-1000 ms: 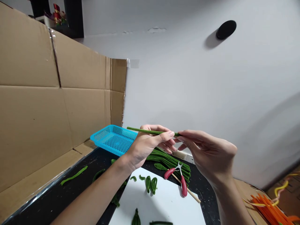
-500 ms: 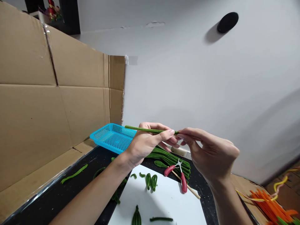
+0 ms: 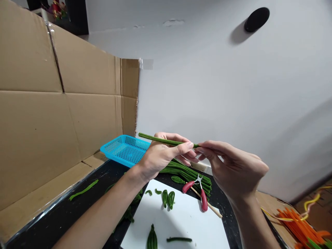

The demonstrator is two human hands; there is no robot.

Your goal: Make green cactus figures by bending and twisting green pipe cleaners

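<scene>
One green stem pinched by left hand, right hand.

Green stem: one tip hidden in right grip; basket partly behind left grip; orange strips cut off below.

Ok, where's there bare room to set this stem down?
For the stem, the white board is bare between the two loops and short piece, and right of there, below pliers and stick. Crowded: the board's far edge, with scraps, loops and pliers; the bundle beyond.

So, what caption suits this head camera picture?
Left hand and right hand hold a fuzzy green stick above a white sheet.
</scene>
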